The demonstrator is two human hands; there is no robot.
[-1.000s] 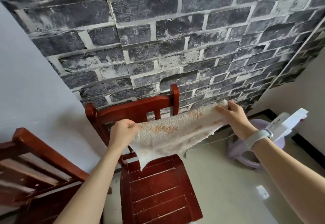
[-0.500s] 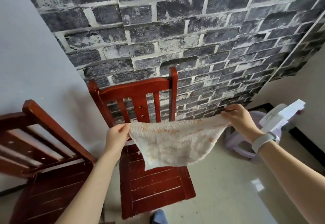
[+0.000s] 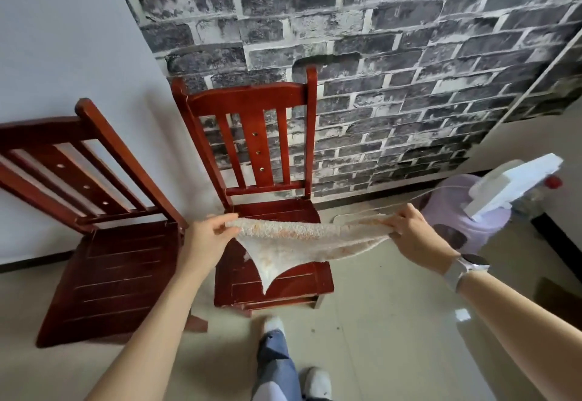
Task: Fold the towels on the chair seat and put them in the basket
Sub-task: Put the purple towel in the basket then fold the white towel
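Towel (image 3: 302,238) hangs stretched btwn both hands, just above the seat of the far chair (image 3: 274,278); low corner droops to a point over the seat w/o clearly touching it. Left hand (image 3: 206,237) pinches the left top edge, fingers curled w/ thumb on top. Right hand (image 3: 415,237) grips the right top corner, fingers clamped on the cloth. No basket clearly in view; a lilac tub-like thing (image 3: 463,211) sits on the floor at far right, partly hidden by a white object (image 3: 516,180), can't tell if that's it.

Risks, as I judge them:
- Towel hangs skewed, one corner much lower. If laid down like this, the fold comes out crooked, edges won't match.
- Left pinch looks light, only a bit of edge held. A tug from the right could pull it free and the cloth drops to the floor.
- Drooping corner may catch or bunch on the seat slats as the towel goes down, leaving a wrinkle under the fold.
- Seat is narrow vs. the stretched towel; right end could hang off the edge and drag the rest down.

Vs. earlier frames: hands and towel are lower, now down by the seat rather than up at the backrest. View tilts down more; shoes (image 3: 315,381) and more of the left chair (image 3: 107,271) show. Towel sags more in the middle, droop is longer.
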